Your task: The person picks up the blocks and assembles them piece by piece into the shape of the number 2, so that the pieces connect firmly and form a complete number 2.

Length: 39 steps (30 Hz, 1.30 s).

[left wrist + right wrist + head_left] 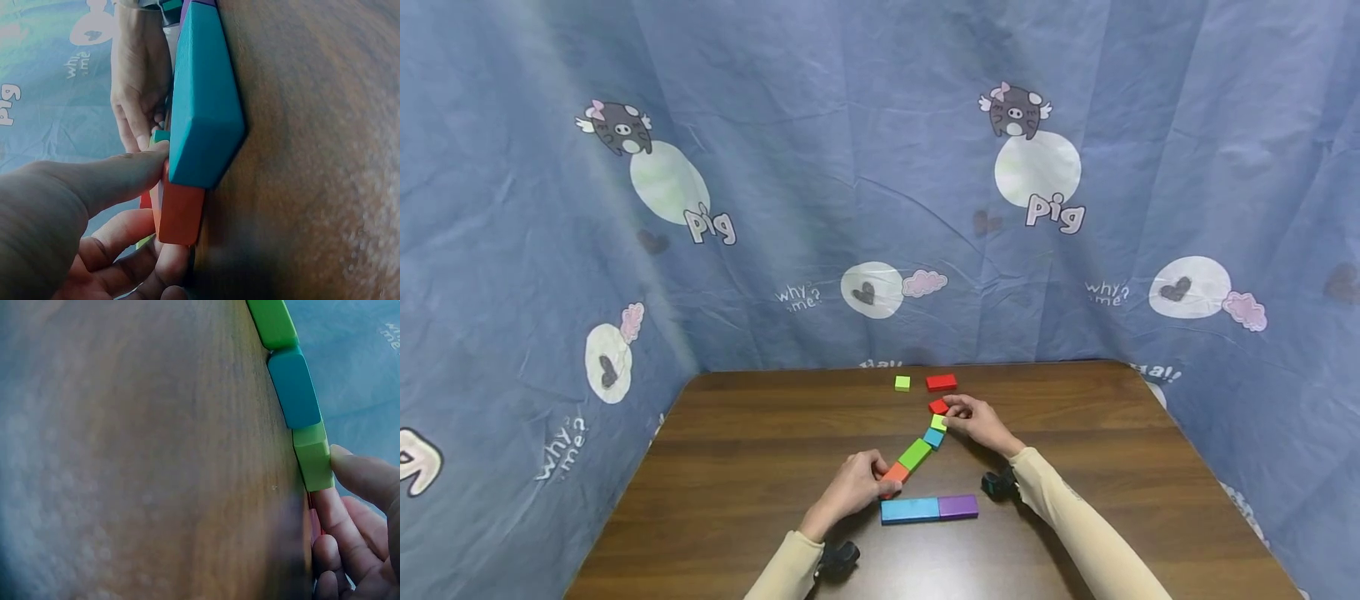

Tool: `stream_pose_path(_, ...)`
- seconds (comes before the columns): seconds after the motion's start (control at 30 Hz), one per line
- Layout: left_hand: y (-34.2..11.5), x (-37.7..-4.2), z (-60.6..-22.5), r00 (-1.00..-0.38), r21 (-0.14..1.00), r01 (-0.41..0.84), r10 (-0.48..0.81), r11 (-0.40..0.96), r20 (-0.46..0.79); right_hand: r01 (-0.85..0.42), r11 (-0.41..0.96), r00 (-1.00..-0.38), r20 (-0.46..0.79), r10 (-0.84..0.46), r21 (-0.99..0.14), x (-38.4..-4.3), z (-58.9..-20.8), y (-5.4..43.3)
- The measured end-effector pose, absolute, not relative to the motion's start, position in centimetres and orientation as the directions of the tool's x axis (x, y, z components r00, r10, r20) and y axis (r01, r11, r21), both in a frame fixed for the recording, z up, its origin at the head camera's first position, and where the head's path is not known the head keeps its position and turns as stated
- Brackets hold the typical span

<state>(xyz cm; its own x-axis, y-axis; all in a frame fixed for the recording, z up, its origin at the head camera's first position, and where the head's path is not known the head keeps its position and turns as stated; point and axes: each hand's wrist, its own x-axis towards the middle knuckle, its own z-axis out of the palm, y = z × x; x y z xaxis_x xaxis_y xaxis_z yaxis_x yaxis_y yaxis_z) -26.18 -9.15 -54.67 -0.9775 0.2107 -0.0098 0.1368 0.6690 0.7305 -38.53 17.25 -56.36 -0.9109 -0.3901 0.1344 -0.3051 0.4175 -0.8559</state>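
My left hand (852,486) holds an orange block (895,477) at the lower end of a slanting row, thumb on one side and fingers curled at the other. Touching that block is a longer green block (915,454), followed by a small blue block (933,438), a light green cube (939,422) and a red block (938,407). My right hand (983,425) is at the upper end: its thumb (353,469) touches the light green cube, with fingers curled at the cube's end beside the red block, which is mostly hidden in the right wrist view.
Nearer me, a long blue block (910,510) and a purple block (958,506) lie end to end. Another light green cube (902,383) and a red block (942,382) lie at the back of the wooden table (737,467). A patterned blue curtain (880,167) hangs behind.
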Motion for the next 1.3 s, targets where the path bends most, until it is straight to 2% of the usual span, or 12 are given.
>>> stream_pose_path(0.33,-9.2,-26.1,-54.6,-0.975,0.739,0.114,0.216,0.664,-0.044,-0.258,0.364,-0.902,0.088,-0.423,-0.895,-38.6,-56.0,17.3)
stream_pose_path(0.63,-9.1,-26.0,-54.5,-0.977,0.745,0.106,0.209,0.659,-0.045,-0.241,0.325,-0.876,0.06,-0.478,-0.914,-37.5,-53.1,17.3)
stream_pose_path(0.93,-9.0,-26.2,-54.5,-0.981,0.726,0.095,0.188,0.681,-0.048,-0.252,0.365,-0.903,0.082,-0.423,-0.896,-39.2,-56.1,17.4)
stream_pose_path(1.1,-9.0,-26.1,-54.6,-0.98,0.732,0.1,0.193,0.674,-0.044,-0.241,0.395,-0.925,0.087,-0.369,-0.887,-39.0,-56.3,17.6)
stream_pose_path(1.3,-9.2,-26.1,-54.6,-0.976,0.744,0.115,0.213,0.659,-0.037,-0.293,0.34,-0.882,0.116,-0.456,-0.894,-37.5,-53.9,17.6)
